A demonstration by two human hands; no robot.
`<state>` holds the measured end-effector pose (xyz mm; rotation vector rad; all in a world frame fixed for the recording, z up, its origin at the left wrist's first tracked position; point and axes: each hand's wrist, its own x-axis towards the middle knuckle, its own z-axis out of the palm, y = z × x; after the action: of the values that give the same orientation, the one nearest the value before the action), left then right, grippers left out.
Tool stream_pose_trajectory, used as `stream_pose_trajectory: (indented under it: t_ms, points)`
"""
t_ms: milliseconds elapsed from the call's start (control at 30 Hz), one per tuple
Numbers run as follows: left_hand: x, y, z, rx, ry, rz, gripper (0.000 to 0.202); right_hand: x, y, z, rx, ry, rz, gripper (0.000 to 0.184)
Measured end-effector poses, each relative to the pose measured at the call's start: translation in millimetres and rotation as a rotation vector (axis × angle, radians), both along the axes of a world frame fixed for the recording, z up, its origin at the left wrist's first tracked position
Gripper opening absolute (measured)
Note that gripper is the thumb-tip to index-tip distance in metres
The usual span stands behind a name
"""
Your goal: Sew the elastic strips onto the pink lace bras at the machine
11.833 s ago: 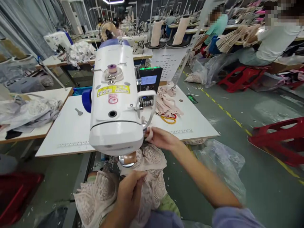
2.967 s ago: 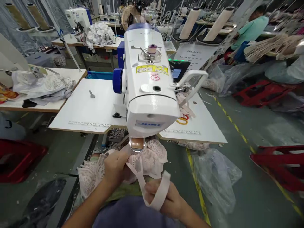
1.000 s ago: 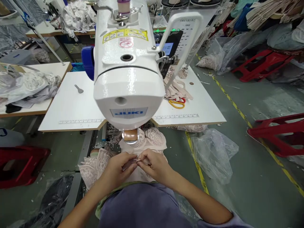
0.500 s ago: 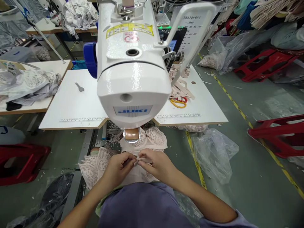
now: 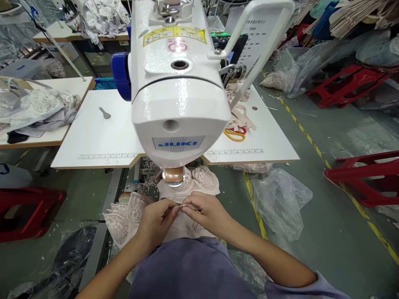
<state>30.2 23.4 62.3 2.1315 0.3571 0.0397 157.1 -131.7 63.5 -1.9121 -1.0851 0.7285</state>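
My left hand [image 5: 157,220] and my right hand [image 5: 207,211] meet over my lap, fingertips almost touching. Both pinch a narrow pale fabric strip [image 5: 182,205], most of it hidden by the fingers; whether it belongs to the garment below cannot be made out. Beneath the hands lies a pale pink lace bra [image 5: 205,179], its moulded cups towards the sewing machine [image 5: 181,112]. More lace bra pieces [image 5: 124,218] are bunched beside my left wrist. The copper-coloured roller-like part [image 5: 173,175] of the machine hangs just beyond my fingers.
On the white table [image 5: 93,124] lie a small grey flat tool [image 5: 104,113], yellow-handled scissors [image 5: 234,135] and pale fabric strips [image 5: 240,116]. A thread stand arm [image 5: 264,50] rises at the right. Red stools [image 5: 28,211] and a clear plastic bag [image 5: 280,203] are on the floor.
My right hand has shifted slightly up, and its fingers have closed nearer to the left fingertips. Less of the strip shows now. The view has moved a little.
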Motion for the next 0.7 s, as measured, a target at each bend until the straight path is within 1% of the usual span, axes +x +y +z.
stream_pose_trajectory:
  t_ms: [67, 167, 200, 233, 267, 300, 367, 400, 467, 533, 600, 700]
  points:
    - [-0.3, 2.6, 0.9, 0.031, -0.017, -0.056, 0.029, 3.0, -1.3, -1.9, 0.018, 0.152, -0.05, 0.014]
    - [-1.5, 11.8, 6.5, -0.003, -0.005, -0.178, 0.027, 9.4, -2.8, -6.6, 0.079, 0.39, -0.178, 0.017]
    - [-2.1, 15.4, 9.3, -0.009, 0.012, -0.214, 0.026, 11.0, -3.0, -7.9, 0.104, 0.404, -0.206, 0.017]
    - [-2.9, 18.6, 12.6, 0.0, 0.032, -0.234, 0.025, 11.7, -2.9, -8.7, 0.135, 0.367, -0.201, 0.016]
    - [-3.7, 21.2, 16.2, 0.02, 0.049, -0.239, 0.022, 11.5, -2.5, -8.7, 0.171, 0.289, -0.156, 0.014]
    - [-4.5, 23.0, 19.9, 0.046, 0.061, -0.235, 0.017, 10.4, -1.7, -7.9, 0.212, 0.189, -0.076, 0.012]
    - [-5.6, 23.8, 26.8, 0.084, 0.069, -0.231, 0.012, 6.3, 0.8, -4.6, 0.291, 0.001, 0.138, 0.011]
    - [-5.9, 23.3, 29.7, 0.094, 0.06, -0.237, 0.012, 3.9, 2.3, -2.6, 0.322, -0.057, 0.236, 0.011]
    - [-6.1, 21.6, 33.9, 0.098, 0.018, -0.254, 0.013, -0.3, 5.4, 0.9, 0.347, -0.102, 0.357, 0.012]
    - [-6.0, 21.2, 35.6, 0.1, -0.044, -0.257, 0.013, -2.7, 7.8, 2.9, 0.357, -0.133, 0.4, 0.015]
    - [-5.5, 23.3, 35.6, 0.093, -0.12, -0.27, 0.011, -3.4, 9.3, 3.6, 0.381, -0.191, 0.413, 0.019]
    - [-4.1, 28.9, 34.8, 0.075, -0.202, -0.322, 0.014, -3.3, 9.8, 4.2, 0.404, -0.291, 0.427, 0.022]
